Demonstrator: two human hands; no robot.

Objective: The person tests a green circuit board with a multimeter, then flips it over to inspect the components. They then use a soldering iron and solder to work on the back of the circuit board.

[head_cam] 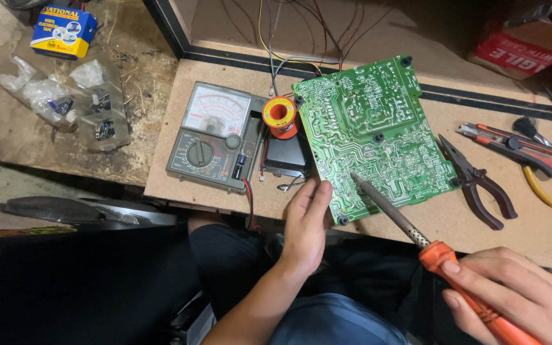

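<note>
A green circuit board lies solder side up on a brown work board. My left hand holds the circuit board's near left corner, thumb on its edge. My right hand grips the orange handle of a soldering iron. The iron's metal tip rests on the circuit board near its front edge. Several coloured wires run from the circuit board's far side.
An analog multimeter and an orange solder spool sit left of the circuit board. Needle-nose pliers, a red utility knife and other cutters lie at right. Plastic bags of small parts and a blue-yellow box lie at far left.
</note>
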